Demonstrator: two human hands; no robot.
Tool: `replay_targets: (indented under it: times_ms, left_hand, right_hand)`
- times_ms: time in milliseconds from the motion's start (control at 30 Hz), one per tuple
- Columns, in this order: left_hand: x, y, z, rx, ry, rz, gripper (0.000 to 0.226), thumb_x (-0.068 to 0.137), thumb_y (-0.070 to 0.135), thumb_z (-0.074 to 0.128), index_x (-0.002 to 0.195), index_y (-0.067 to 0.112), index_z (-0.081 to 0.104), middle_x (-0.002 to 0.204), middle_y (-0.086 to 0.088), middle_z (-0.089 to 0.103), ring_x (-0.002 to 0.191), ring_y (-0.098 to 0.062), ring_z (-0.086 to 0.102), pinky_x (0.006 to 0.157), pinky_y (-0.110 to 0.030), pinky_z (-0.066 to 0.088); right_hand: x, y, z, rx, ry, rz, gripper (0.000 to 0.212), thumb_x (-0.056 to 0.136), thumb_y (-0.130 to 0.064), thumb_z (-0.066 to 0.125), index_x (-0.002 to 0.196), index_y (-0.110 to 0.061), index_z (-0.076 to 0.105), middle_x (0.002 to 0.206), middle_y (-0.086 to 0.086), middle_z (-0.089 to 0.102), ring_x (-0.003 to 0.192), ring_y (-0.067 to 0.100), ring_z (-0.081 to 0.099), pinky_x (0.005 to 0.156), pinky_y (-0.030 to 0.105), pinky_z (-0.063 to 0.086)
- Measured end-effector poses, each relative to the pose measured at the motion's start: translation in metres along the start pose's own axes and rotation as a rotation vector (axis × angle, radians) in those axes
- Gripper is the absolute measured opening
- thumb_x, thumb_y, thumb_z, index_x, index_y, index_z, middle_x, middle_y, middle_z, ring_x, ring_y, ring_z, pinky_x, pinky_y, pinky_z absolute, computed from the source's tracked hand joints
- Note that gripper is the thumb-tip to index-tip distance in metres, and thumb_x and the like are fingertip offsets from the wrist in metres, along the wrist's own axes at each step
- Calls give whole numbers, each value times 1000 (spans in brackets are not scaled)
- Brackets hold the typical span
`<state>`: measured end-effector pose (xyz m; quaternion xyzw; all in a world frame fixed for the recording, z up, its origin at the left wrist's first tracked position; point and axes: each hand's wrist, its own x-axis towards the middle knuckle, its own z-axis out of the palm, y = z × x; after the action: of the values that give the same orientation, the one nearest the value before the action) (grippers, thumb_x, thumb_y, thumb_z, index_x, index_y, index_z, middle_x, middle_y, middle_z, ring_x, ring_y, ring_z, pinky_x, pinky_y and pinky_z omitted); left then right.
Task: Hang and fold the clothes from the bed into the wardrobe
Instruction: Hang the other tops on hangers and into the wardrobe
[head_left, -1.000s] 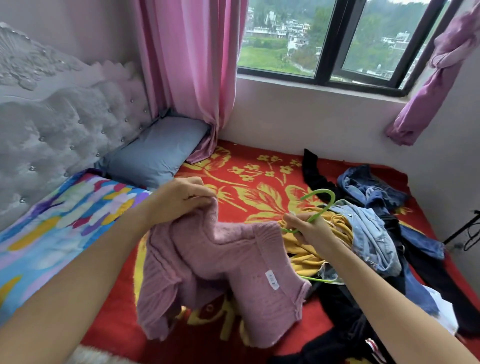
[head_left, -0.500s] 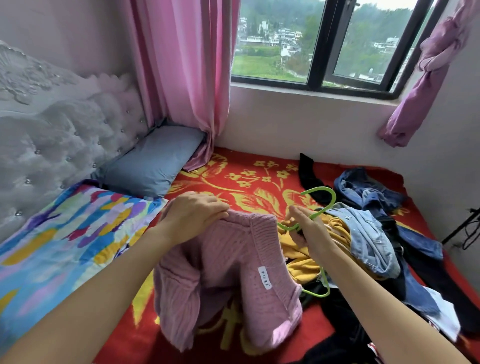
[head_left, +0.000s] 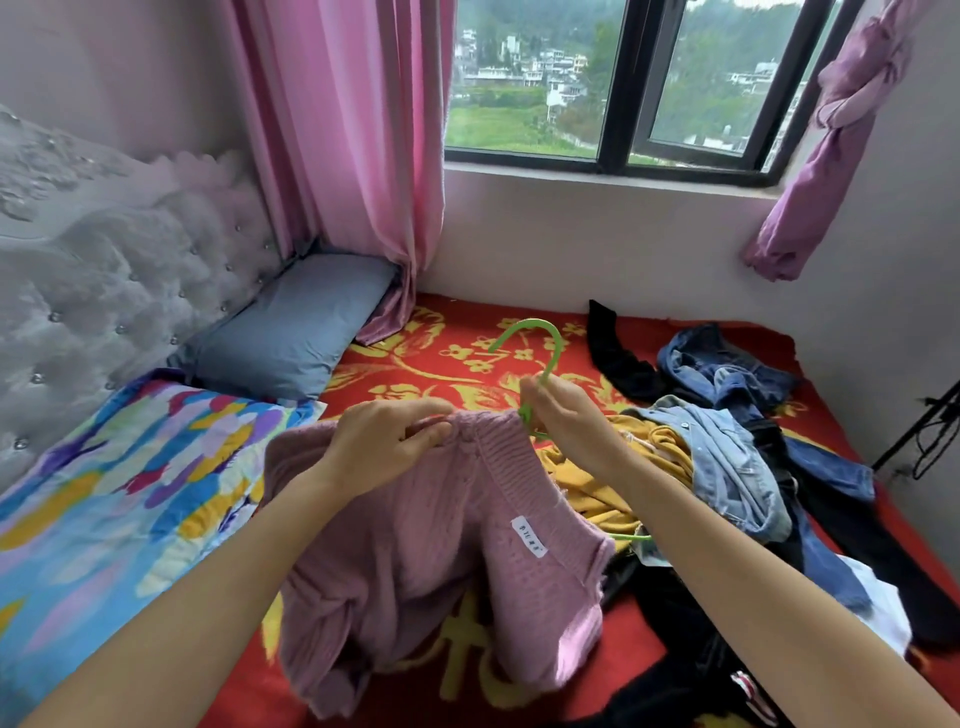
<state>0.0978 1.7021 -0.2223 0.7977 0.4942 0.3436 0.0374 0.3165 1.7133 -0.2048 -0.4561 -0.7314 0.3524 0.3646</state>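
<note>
Closest to me, between my forearms, a pink knit sweater (head_left: 415, 561) is hanging inside out, a white label (head_left: 530, 535) showing. Its length is running from the ribbed edge at my hands down toward me, and its lower folds are lying on the red floral blanket (head_left: 457, 364). My left hand (head_left: 384, 447) is pinching that ribbed edge, fingers curled together on the knit. Just beside it, my right hand (head_left: 566, 421) is gripping the neck of a green hanger (head_left: 540, 338), fingers closed round it. The hanger is standing nearly upright, its hook pointing up and away from me and curling over to the left, while its lower part is disappearing behind the sweater's edge. To the right, a yellow garment (head_left: 587, 488), a light denim piece (head_left: 737, 467), dark jeans (head_left: 727, 369) and a black garment (head_left: 613, 348) are lying in a loose heap. On the left, a multicoloured quilt (head_left: 104, 493) is lying beside a grey pillow (head_left: 296, 332). Farther back, a pink curtain (head_left: 353, 156) is hanging next to the window (head_left: 618, 88).
</note>
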Motion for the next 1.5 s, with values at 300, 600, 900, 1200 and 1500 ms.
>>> replay_targets:
  times_ms: [300, 600, 900, 1200, 1500]
  left_hand:
    - [9, -31, -41, -297, 196, -318, 13, 82, 11, 70, 93, 17, 75, 69, 40, 61, 69, 19, 56, 78, -13, 47]
    - [27, -19, -52, -467, 345, -231, 49, 84, 4, 64, 78, 52, 70, 55, 3, 57, 48, 1, 45, 50, -6, 35]
    - [-8, -49, -80, -447, 249, -390, 45, 86, -8, 57, 80, 32, 76, 58, 32, 61, 61, 17, 57, 66, 2, 42]
    - [-12, -29, -80, -290, 14, -206, 56, 80, -1, 68, 76, 54, 70, 77, 28, 68, 72, 19, 58, 72, -1, 43]
    - [2, -1, -58, -278, 188, -171, 47, 77, 25, 75, 71, 69, 59, 70, 47, 56, 74, 19, 58, 74, -5, 42]
  right_hand:
    - [-12, 89, -73, 336, 624, 528, 22, 90, -5, 40, 85, -7, 61, 84, 12, 65, 77, 27, 59, 69, 31, 42]
    - [-6, 61, -12, 486, 192, 224, 39, 53, -4, 46, 83, -10, 70, 78, -4, 72, 80, 11, 64, 73, 29, 46]
    - [-40, 31, -89, -678, -114, -263, 25, 72, -35, 59, 79, -11, 61, 69, -23, 41, 71, -4, 42, 72, 22, 31]
    - [-12, -20, -78, -433, 43, -300, 28, 77, -22, 59, 54, -10, 48, 61, -11, 33, 56, 2, 36, 55, 11, 29]
    - [14, -55, -27, -392, 160, -92, 10, 82, -26, 69, 87, -19, 63, 65, -2, 52, 60, 10, 42, 65, 24, 39]
